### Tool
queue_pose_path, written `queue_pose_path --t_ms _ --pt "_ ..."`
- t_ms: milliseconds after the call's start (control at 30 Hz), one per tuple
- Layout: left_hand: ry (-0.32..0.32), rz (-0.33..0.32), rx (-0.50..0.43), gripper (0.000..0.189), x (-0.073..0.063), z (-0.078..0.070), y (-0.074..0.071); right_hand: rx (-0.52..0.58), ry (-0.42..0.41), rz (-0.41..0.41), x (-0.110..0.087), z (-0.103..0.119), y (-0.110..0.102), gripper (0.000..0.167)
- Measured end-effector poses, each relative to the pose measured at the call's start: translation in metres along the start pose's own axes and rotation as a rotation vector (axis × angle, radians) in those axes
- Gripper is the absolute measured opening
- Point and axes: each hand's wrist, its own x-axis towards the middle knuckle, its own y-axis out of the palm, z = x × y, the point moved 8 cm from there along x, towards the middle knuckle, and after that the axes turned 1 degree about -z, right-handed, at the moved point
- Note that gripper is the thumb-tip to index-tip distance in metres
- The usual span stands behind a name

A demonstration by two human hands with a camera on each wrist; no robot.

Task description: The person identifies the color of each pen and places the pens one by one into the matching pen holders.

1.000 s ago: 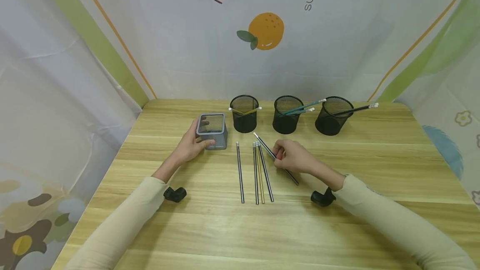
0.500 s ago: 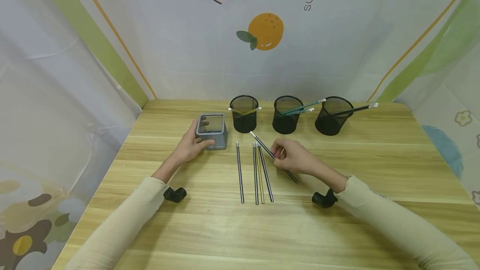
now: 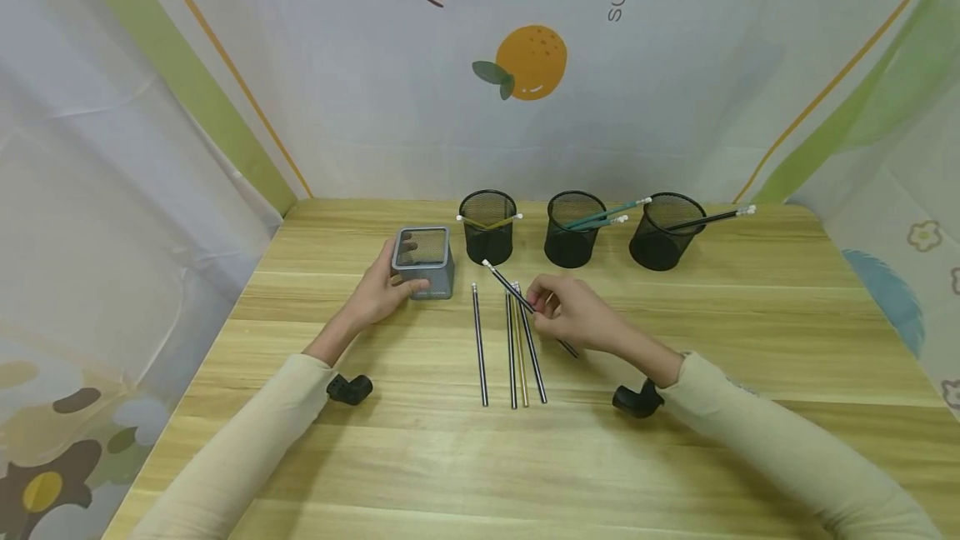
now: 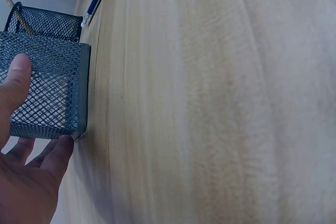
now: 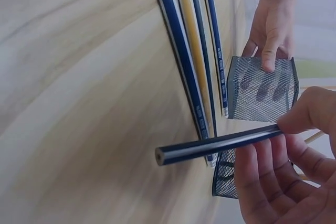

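My left hand (image 3: 378, 294) grips a grey square mesh pen holder (image 3: 433, 283), thumb across its front wall and fingers round its far left side. In the left wrist view that pen holder (image 4: 50, 93) stands upright on the wood. My right hand (image 3: 579, 312) pinches a dark blue striped pencil (image 3: 504, 282) near its middle. The pencil's white eraser end points up and left; in the right wrist view its unsharpened end (image 5: 161, 155) is toward the camera. Below it lie two blue pencils and a gold pencil (image 3: 522, 365) close together, with another blue pencil (image 3: 480, 348) apart on their left.
Along the back stand three round black mesh cups. The left cup (image 3: 489, 250) holds gold pencils, the middle cup (image 3: 568, 250) green ones, and the right cup (image 3: 657, 250) black ones. Behind the wooden table (image 3: 420, 465) hangs a white printed curtain (image 3: 360, 90).
My right hand has carried the pinched pencil leftward, so its eraser end now sits in front of the left cup. The left hand and the pen holder have stayed put.
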Motion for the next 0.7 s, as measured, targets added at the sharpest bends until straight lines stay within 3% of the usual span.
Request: queue_pose_path --t_ms 700 --pt "0.009 -0.005 0.002 0.085 0.0 0.0 0.0 0.08 -0.077 -0.029 0.014 0.028 0.011 0.015"
